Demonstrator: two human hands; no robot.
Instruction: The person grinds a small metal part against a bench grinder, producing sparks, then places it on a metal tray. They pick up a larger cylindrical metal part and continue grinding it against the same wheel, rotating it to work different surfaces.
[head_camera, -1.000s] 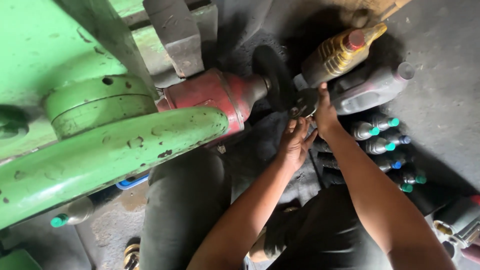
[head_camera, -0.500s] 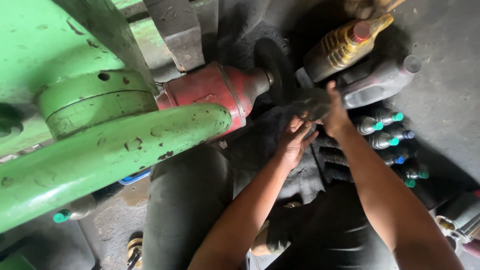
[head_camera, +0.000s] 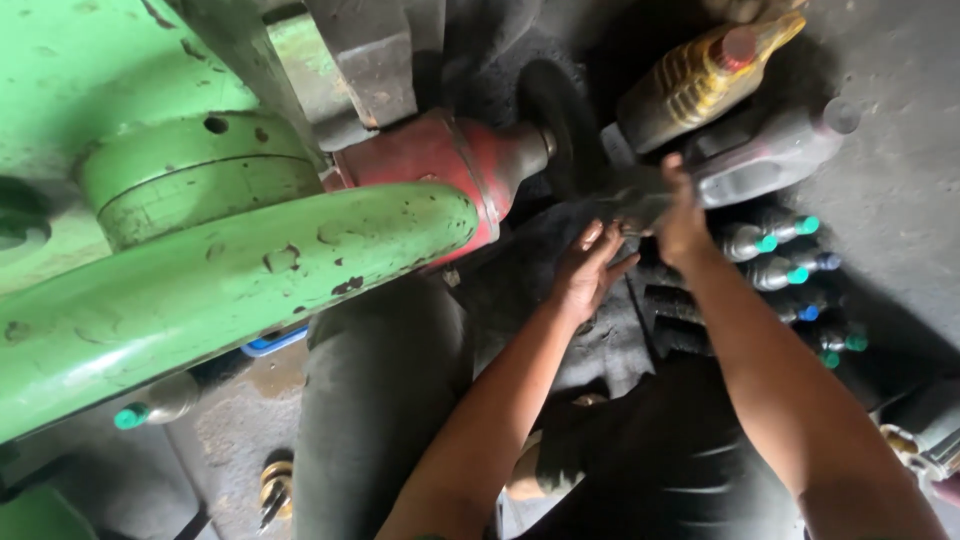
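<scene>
Both hands work just beyond the end of the red cast-metal hub (head_camera: 430, 165) that sticks out from the chipped green-painted machine arm (head_camera: 220, 290). The right hand (head_camera: 683, 215) is wrapped around a dark, greasy, blurred metal part (head_camera: 632, 205); its grip is shut on that piece, fingers curled over the top, with the part jutting out to the left of the fist toward the black round disc (head_camera: 560, 125) on the hub's shaft. The left hand (head_camera: 588, 268) sits just below and to the left of the part, fingers loosely extended, its fingertips (head_camera: 600, 235) at the part's underside; whether they truly touch it cannot be told, and its grip has closed on nothing. Past the hands lie a yellowish oil bottle with a red cap (head_camera: 700, 80), a grey plastic jug (head_camera: 770, 160) and several small bottles with teal and blue caps (head_camera: 775, 255) on the grimy floor (head_camera: 900, 200).
</scene>
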